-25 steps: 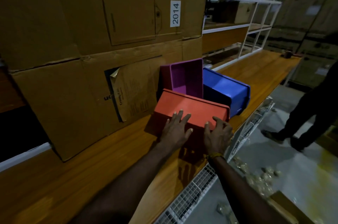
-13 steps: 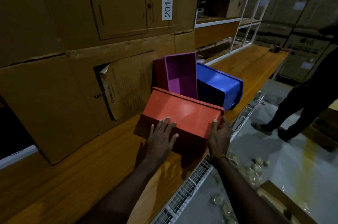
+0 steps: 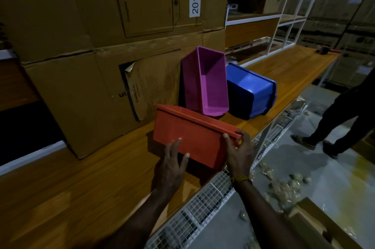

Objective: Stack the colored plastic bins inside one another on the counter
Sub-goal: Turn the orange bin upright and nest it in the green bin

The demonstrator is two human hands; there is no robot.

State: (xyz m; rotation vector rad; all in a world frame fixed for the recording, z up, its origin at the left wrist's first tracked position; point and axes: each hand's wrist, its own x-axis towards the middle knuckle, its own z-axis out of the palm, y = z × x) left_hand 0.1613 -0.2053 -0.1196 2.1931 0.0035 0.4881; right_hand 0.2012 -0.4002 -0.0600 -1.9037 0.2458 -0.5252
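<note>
An orange bin (image 3: 190,135) rests near the front edge of the wooden counter (image 3: 81,194), its long side facing me. My left hand (image 3: 172,164) presses flat against that side with fingers spread. My right hand (image 3: 238,154) grips the bin's right end at the rim. Behind it a purple bin (image 3: 207,82) stands on end against the cardboard, its opening facing me. A blue bin (image 3: 251,90) lies tipped on its side to the right of the purple one.
Large cardboard boxes (image 3: 101,45) line the back of the counter. A white wire rack (image 3: 203,208) runs below the counter's front edge. White shelving (image 3: 284,15) stands at the far right. A person's legs (image 3: 341,122) are on the littered floor at right.
The orange bin has come toward me, away from the purple and blue bins. My right hand shifted from the near side to the bin's right end.
</note>
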